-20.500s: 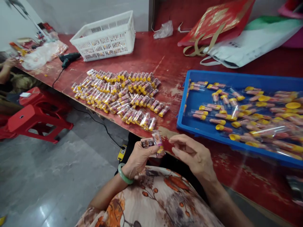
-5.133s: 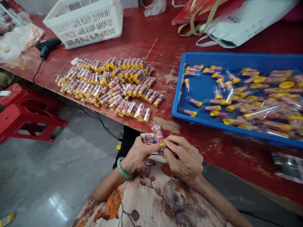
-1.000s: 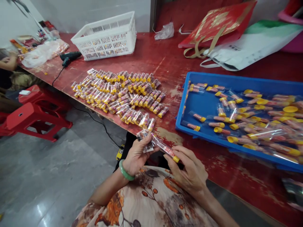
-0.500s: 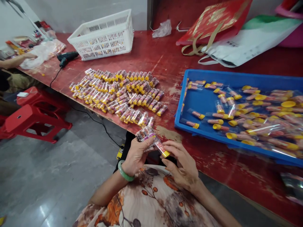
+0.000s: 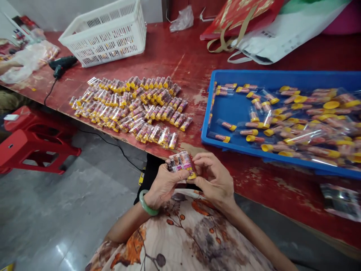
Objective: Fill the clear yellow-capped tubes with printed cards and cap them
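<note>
Now the left hand [image 5: 163,185] clamps printed sleeves [image 5: 175,162] and a yellow-ended tube [image 5: 186,162] over the lap [image 5: 180,229]; the right hand [image 5: 216,180] curls at the tube's edge, whether gripping I can't tell. Careful: a slackening left thumb could let those slick-looking sleeves slip and fall.

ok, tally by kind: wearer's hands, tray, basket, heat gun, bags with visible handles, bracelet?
Left hand, right hand: 2 hands
Blue tray: 1
White basket: 1
Heat gun: 1
Red bag, white bag: 2 bags
Bracelet: 1
Total: 8
</note>
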`<state>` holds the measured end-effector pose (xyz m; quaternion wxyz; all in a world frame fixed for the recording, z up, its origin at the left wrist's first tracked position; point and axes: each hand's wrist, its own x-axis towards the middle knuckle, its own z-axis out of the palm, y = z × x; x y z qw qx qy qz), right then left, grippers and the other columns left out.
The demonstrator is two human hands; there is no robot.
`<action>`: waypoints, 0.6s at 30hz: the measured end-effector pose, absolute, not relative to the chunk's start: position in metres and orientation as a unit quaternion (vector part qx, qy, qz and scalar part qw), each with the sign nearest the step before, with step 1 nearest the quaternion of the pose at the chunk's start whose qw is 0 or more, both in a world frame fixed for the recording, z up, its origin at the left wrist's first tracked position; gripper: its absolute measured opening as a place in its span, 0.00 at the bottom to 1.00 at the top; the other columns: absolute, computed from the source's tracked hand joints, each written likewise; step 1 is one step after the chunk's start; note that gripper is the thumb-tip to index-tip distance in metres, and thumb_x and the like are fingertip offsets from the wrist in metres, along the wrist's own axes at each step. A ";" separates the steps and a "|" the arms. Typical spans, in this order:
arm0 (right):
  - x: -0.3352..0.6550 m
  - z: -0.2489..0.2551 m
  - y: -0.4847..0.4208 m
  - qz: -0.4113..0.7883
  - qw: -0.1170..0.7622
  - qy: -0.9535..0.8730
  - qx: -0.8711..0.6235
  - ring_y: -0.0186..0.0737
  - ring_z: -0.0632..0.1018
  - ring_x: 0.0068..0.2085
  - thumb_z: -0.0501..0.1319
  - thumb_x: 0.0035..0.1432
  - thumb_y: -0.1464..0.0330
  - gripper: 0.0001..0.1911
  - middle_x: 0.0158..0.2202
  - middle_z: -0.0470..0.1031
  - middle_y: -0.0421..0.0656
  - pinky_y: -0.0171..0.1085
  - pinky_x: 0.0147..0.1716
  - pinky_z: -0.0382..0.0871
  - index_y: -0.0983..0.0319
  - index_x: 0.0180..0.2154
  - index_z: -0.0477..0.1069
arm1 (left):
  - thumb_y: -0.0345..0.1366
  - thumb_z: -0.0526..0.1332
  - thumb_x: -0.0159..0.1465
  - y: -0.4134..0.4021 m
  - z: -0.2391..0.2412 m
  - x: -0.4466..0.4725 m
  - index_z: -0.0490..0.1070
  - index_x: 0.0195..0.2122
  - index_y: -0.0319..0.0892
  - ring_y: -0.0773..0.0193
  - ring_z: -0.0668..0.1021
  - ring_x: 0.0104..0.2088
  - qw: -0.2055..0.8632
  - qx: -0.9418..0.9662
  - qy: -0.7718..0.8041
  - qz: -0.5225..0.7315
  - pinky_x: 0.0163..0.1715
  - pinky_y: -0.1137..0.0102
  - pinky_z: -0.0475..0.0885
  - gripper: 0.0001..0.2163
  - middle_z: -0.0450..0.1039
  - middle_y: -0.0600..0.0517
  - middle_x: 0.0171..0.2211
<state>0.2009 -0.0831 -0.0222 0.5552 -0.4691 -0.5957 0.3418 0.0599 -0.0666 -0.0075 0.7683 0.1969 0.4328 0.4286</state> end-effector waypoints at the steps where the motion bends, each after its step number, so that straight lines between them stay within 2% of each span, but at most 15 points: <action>1: 0.201 -0.022 -0.083 0.339 0.552 -0.596 -0.474 0.29 0.65 0.26 0.62 0.49 0.76 0.14 0.41 0.67 0.42 0.33 0.24 0.63 0.59 0.39 0.66 | 0.33 0.76 0.43 -0.067 -0.008 0.060 0.77 0.34 0.37 0.66 0.78 0.28 0.766 0.199 0.437 0.426 0.33 0.71 0.73 0.17 0.77 0.52 0.29; 6: 0.203 -0.025 -0.082 0.315 0.507 -0.641 -0.482 0.31 0.67 0.28 0.63 0.49 0.77 0.14 0.39 0.68 0.41 0.32 0.24 0.62 0.60 0.39 0.67 | 0.33 0.75 0.44 -0.068 -0.010 0.058 0.76 0.33 0.37 0.66 0.78 0.27 0.760 0.212 0.461 0.406 0.32 0.70 0.74 0.15 0.77 0.52 0.29; 13: 0.214 -0.021 -0.088 0.287 0.481 -0.692 -0.455 0.38 0.75 0.40 0.63 0.55 0.73 0.14 0.42 0.73 0.45 0.35 0.35 0.71 0.60 0.45 0.69 | 0.32 0.76 0.43 -0.066 -0.006 0.056 0.77 0.32 0.37 0.66 0.78 0.27 0.790 0.181 0.425 0.404 0.33 0.71 0.74 0.16 0.78 0.52 0.28; 18: 0.206 -0.014 -0.095 0.172 0.508 -0.699 -0.473 0.38 0.78 0.40 0.59 0.56 0.77 0.14 0.40 0.76 0.46 0.36 0.38 0.74 0.60 0.44 0.71 | 0.30 0.75 0.43 -0.068 -0.006 0.057 0.77 0.33 0.37 0.67 0.78 0.27 0.789 0.186 0.410 0.418 0.33 0.71 0.74 0.16 0.78 0.53 0.28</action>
